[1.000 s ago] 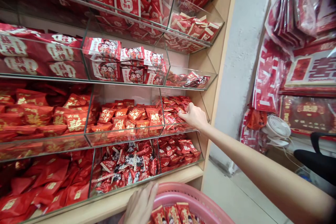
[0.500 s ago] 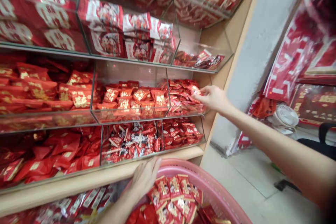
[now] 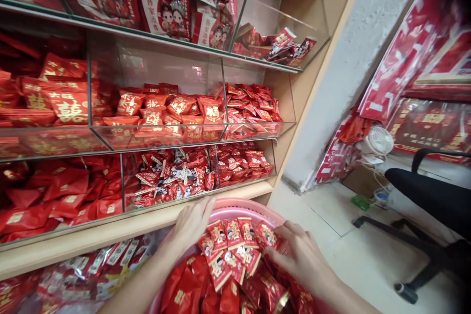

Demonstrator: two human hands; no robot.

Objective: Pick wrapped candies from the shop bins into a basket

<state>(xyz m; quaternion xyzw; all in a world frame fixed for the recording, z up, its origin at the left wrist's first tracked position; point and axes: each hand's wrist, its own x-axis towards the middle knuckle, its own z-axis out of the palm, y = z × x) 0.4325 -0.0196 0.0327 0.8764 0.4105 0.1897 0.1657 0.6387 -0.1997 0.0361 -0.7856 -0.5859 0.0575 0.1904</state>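
A pink plastic basket [image 3: 235, 203] holds red and gold candy packets [image 3: 232, 233] and larger plain red packets [image 3: 187, 282]. My left hand [image 3: 193, 223] rests at the basket's upper left rim, its fingers extended. Inside the right side of the basket is my right hand [image 3: 298, 252], with its fingers bent beside the small packets; whether something lies under the fingers is hidden. Above the basket, clear shelf bins hold small red packets [image 3: 250, 100], red and white packets [image 3: 180, 174] and gold-lettered packets [image 3: 150, 113].
The wooden shelf edge [image 3: 147, 218] runs behind the basket, with more packages [image 3: 95, 270] below. At the right are a black chair [image 3: 423, 201], a white fan [image 3: 379, 141] and red bags [image 3: 355, 127] near the wall [image 3: 327, 73].
My right hand has moved down from the small red packets in the right shelf bin into the basket. My left hand stays at the rim, while the view has shifted.
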